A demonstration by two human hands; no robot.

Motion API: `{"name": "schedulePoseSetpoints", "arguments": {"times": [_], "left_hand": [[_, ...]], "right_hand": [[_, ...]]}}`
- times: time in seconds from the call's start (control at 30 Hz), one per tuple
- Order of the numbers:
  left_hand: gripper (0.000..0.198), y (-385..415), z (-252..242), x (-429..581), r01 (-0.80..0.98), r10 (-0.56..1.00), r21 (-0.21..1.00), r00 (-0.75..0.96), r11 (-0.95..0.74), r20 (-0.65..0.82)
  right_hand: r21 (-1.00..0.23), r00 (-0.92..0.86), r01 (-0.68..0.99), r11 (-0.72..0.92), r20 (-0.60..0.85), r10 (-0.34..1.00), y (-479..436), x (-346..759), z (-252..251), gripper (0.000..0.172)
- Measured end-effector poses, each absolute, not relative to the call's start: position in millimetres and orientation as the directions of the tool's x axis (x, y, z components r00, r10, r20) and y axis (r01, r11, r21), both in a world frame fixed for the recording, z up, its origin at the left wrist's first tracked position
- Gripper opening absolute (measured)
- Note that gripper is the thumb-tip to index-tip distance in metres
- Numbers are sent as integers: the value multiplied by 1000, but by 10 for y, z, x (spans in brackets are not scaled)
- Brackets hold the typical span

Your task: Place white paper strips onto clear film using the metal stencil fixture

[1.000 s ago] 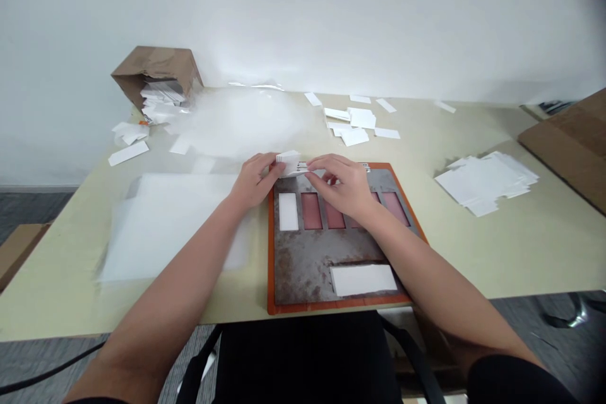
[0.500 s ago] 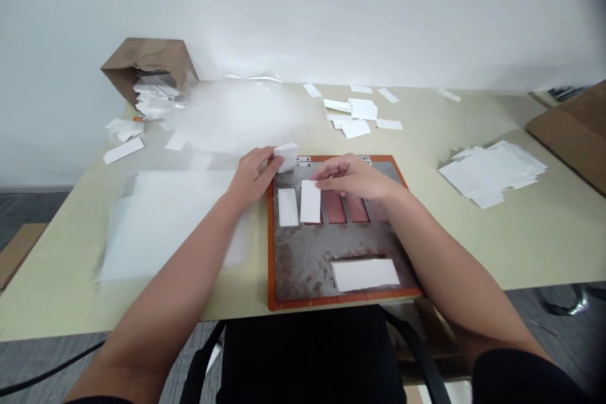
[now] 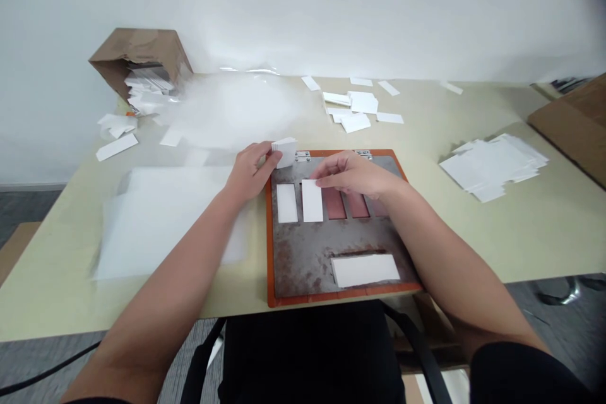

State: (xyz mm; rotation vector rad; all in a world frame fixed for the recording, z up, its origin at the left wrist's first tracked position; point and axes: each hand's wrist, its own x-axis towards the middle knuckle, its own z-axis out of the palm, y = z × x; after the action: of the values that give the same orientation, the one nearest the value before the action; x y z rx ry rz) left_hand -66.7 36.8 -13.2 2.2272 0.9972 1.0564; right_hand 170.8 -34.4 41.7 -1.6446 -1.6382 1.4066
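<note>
A hinged plate (image 3: 303,243), grey metal with an orange rim, lies on the table in front of me. Its upper row of rectangular slots shows a pink base. My left hand (image 3: 252,170) is closed on a small stack of white cards (image 3: 285,153) at the plate's upper left corner. Between the fingertips of my right hand (image 3: 353,175) is the top edge of a single white card (image 3: 312,202), which lies over the second slot. Another white card (image 3: 286,203) fills the first slot. White cards (image 3: 367,270) also lie in the wide lower slot.
Loose white cards (image 3: 362,102) are scattered beyond the plate. A pile of cards (image 3: 495,164) lies to the right, near a cardboard box (image 3: 575,120). Translucent sheets (image 3: 165,221) lie left. An open carton (image 3: 142,47) spilling white pieces stands at the back left.
The card in my right hand has shifted slightly right and now covers the second slot. My left hand still holds its stack. The whole view has shifted slightly.
</note>
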Motion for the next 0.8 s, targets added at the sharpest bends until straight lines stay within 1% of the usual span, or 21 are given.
{"name": "schedulePoseSetpoints", "arguments": {"times": [0.2,0.8], "left_hand": [[33,366,-136,-669,410,779,671,436,-617,450],[32,367,-148,-668,400,773,670,440,-625,457]], "right_hand": [[-843,-200,495,-210,-345,917,-341,1702,423,19],[-834,-177,493,-248,-375,910,-334,1701,411,17]]}}
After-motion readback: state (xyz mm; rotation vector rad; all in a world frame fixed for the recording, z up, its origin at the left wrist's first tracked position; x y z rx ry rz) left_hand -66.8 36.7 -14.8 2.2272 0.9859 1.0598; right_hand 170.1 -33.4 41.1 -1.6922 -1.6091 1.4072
